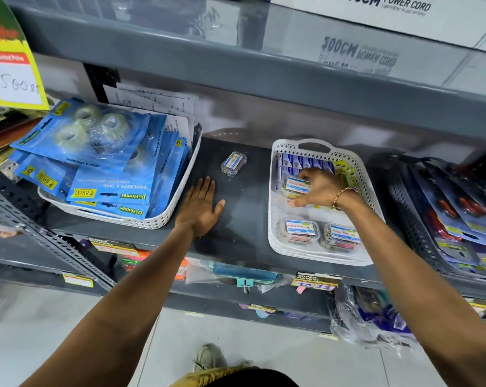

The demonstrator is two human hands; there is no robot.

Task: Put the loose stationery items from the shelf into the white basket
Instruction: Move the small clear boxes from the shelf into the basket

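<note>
Right hand (pixel 321 188) is lowering a clip box (pixel 298 186) into the basket (pixel 275 236), fingers curled around it. Left hand (pixel 201 205) is lying flat, empty, bracing on the shelf (pixel 250 219) left of the basket. One loose box (pixel 233 162) is waiting there, probably next.

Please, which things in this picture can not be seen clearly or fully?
Head view:
- Right hand covers part of a clear box in the white basket; whether the fingers grip it is unclear.
- Print on the loose box on the shelf: too small to read.
- Papers behind the tape packs: mostly hidden by them.
- Price tag on the shelf edge: blurred.
- Dark tray at right: cut off by the frame edge.
</note>
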